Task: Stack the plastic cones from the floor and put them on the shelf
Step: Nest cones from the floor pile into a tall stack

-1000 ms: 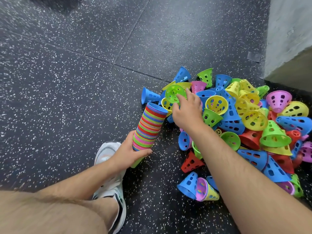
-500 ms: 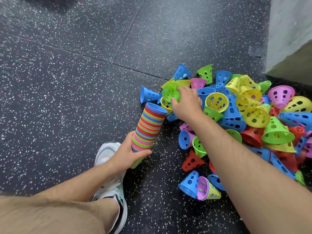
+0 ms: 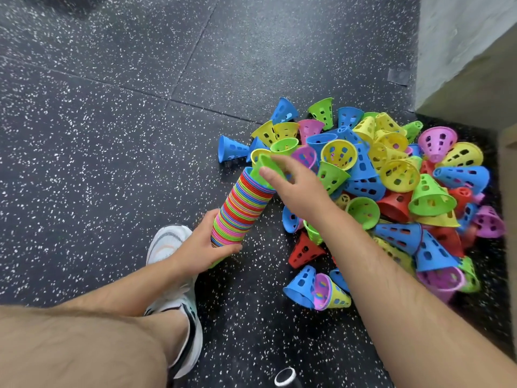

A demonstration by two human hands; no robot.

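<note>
The left hand (image 3: 201,247) grips the narrow lower end of a tall, many-coloured stack of cones (image 3: 240,211), fingers and thumb curled round it. The stack leans up and to the right, its base just above the speckled black floor (image 3: 98,135). The right hand (image 3: 299,189) pinches a green cone (image 3: 264,169) by its rim, with the cone's narrow end sitting in the stack's open top. Just to the right lies a loose pile of cones (image 3: 391,175) on the floor – blue, yellow, green, red and pink. A white shoe (image 3: 167,242) rests beside the left hand.
</note>
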